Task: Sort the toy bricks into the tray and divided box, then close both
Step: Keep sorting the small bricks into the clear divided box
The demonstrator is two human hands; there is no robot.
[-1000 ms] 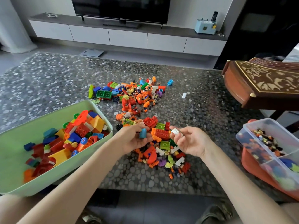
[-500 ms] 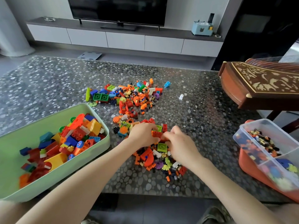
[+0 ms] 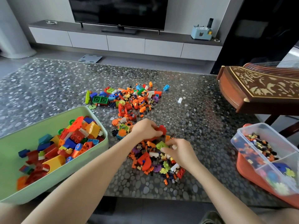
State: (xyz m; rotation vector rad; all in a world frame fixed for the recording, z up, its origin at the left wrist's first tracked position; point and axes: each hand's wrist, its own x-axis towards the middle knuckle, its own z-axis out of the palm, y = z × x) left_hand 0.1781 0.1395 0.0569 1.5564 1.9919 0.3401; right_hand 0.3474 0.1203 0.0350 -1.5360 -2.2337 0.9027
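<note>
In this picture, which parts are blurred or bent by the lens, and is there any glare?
Head view: the divided box smears toward the right corner; bricks at the tray's near end are soft; the pillar leans, bent by the wide lens; a pale sheen lies on the far table.

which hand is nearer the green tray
Left. The left hand, gripping a red brick, is right of the green tray; the right hand, pinching a lime brick, is farther right.
</note>
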